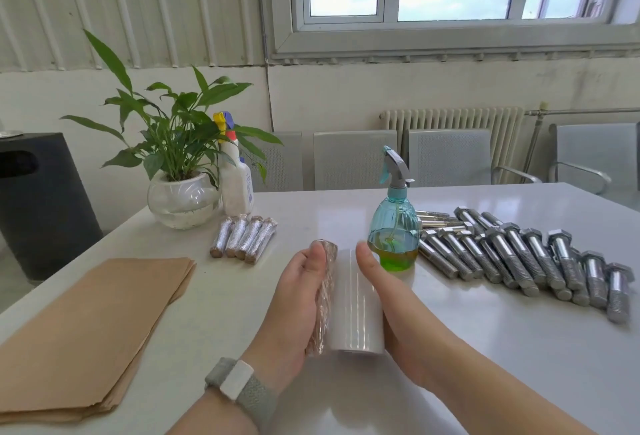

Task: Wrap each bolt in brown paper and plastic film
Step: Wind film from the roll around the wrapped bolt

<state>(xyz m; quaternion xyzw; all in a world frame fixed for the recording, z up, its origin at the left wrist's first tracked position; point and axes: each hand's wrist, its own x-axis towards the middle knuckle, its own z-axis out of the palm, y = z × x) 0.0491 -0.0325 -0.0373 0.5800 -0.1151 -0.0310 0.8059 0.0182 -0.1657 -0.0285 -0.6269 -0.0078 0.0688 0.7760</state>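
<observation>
My left hand holds a bolt wrapped in brown paper and film, lying along its palm and fingers. Pressed against that bolt is a white roll of plastic film, which my right hand holds from the right side, thumb up along it. Both hands hover over the white table. A stack of brown paper sheets lies at the left. Several wrapped bolts lie side by side at the back. Many bare steel bolts lie in a row at the right.
A teal spray bottle with green liquid stands just behind my right hand. A potted plant in a glass bowl and a white spray bottle stand at the back left. Grey chairs line the table's far side.
</observation>
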